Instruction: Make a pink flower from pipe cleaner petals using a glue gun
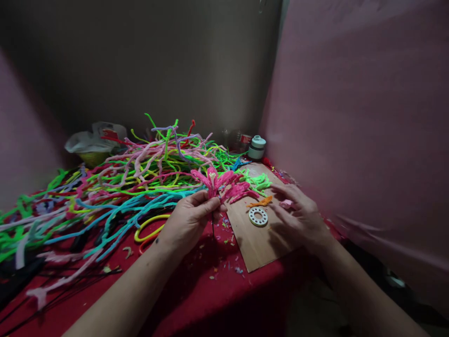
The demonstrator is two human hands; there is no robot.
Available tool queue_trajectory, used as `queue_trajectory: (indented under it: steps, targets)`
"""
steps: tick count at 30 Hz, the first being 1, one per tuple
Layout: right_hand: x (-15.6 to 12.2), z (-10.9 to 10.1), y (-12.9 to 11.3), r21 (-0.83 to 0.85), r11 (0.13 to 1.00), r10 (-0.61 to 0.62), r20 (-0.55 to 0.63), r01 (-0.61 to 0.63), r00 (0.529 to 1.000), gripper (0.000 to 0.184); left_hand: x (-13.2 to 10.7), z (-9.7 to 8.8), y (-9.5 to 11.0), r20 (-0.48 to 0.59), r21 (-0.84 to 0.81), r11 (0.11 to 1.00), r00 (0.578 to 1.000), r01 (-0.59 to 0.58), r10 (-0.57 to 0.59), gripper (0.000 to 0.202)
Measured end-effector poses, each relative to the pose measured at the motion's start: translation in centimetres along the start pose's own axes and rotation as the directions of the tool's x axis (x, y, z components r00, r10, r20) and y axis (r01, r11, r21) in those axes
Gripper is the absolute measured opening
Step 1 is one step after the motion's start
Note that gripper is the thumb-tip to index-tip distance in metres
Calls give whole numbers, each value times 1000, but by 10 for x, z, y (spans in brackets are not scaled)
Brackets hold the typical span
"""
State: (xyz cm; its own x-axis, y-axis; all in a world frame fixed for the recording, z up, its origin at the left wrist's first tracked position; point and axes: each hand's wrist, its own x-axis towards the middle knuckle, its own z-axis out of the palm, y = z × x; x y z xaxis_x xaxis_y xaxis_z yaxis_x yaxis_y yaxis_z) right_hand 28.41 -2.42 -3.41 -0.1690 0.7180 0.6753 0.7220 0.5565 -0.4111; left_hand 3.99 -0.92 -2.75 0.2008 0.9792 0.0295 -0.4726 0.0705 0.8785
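Between the thumb and fingers of my left hand [199, 213] is a pink pipe-cleaner flower [213, 178], upright, its dark thin stem hanging below the hand. Pale stamens show at its middle. My right hand [298, 213] hovers over a brown board [252, 250], fingers apart. A small pink piece [286, 203] shows by its fingertips; whether they touch it I cannot tell. Close by on the board are an orange pipe-cleaner piece [261, 201] and a pale ring with holes [258, 217]. Pink petals [240, 191] and green pieces [257, 181] lie farther back.
A big heap of coloured pipe cleaners [157, 164] covers the left and back of the red cloth [224, 299]. Yellow and orange scissor handles [149, 229] lie left of my left hand. A pale green jar [257, 147] and a plastic bag [96, 138] stand at the back. Fuzz scraps dot the cloth.
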Motion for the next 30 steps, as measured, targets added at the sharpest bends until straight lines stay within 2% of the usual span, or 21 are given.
queue_trajectory:
  steps: [3, 5, 7, 9, 12, 13, 16, 18, 23, 30]
  targets:
    - [13, 22, -31, 35, 983, -183, 25, 182, 983, 44, -1, 1, -2, 30, -3, 999, 999, 41, -41, 15]
    - [19, 34, -40, -10, 962, -271, 0, 271, 962, 29, -1, 1, -2, 43, -19, 998, 997, 61, -60, 16]
    - [24, 42, -39, -56, 953, -297, 4, 296, 955, 18, -1, 1, -3, 46, -9, 996, 995, 88, -87, 16]
    - [29, 46, -31, -85, 961, -261, 26, 262, 965, 18, -1, 1, -2, 19, 31, 993, 994, 110, -111, 16]
    - [38, 47, -13, -166, 975, -136, 73, 147, 988, 19, 2, -3, 1, -88, 58, 993, 992, 101, -95, 17]
    - [42, 48, -7, -216, 970, -86, 124, 111, 989, 19, 4, -5, 3, -120, 45, 995, 990, 85, -79, 18]
    - [52, 48, 1, -381, 923, 75, 324, 57, 943, 19, 6, -10, 5, -161, 5, 998, 985, 58, -56, 19]
    - [59, 47, 3, -459, 886, 143, 404, 65, 904, 19, 7, -12, 5, -164, 8, 998, 984, 66, -64, 20]
    - [85, 55, 4, -437, 884, 48, 435, 164, 899, 26, 6, -11, 3, -166, 21, 997, 984, 71, -67, 24]
    - [114, 99, 19, -527, 843, 124, 384, 106, 915, 20, 5, -9, 6, -208, 37, 997, 976, 71, -62, 24]
